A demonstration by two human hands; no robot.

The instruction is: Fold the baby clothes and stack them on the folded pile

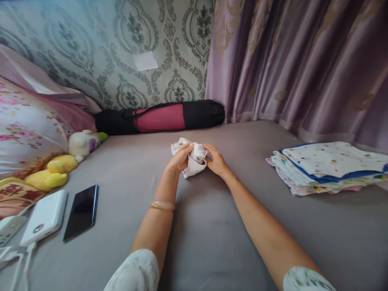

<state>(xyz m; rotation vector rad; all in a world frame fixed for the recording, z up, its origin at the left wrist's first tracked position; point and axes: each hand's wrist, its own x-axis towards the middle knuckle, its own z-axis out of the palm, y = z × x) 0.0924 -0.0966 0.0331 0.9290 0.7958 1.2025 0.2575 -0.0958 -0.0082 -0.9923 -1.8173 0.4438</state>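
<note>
A small bunched white cloth (pixel 195 163) is held between both hands, just above or on the grey bed sheet (pixel 212 226). My left hand (pixel 182 157) grips its left side, thumb on top and fingers curled round it. My right hand (pixel 215 159) pinches the cloth's right edge, fingers bent towards it. Part of the cloth sticks out beyond my left hand, and a loose fold hangs towards me. A stack of folded printed cloths (pixel 330 165) lies to the right.
At the left lie a phone (pixel 81 212), a white power bank (pixel 45 218) with cables, a power strip (pixel 10 228) and plush toys (pixel 81 144) beside a floral pillow (pixel 27 129). A black and red roll bag (pixel 163 117) lies along the wall; a purple curtain (pixel 260 60) hangs right.
</note>
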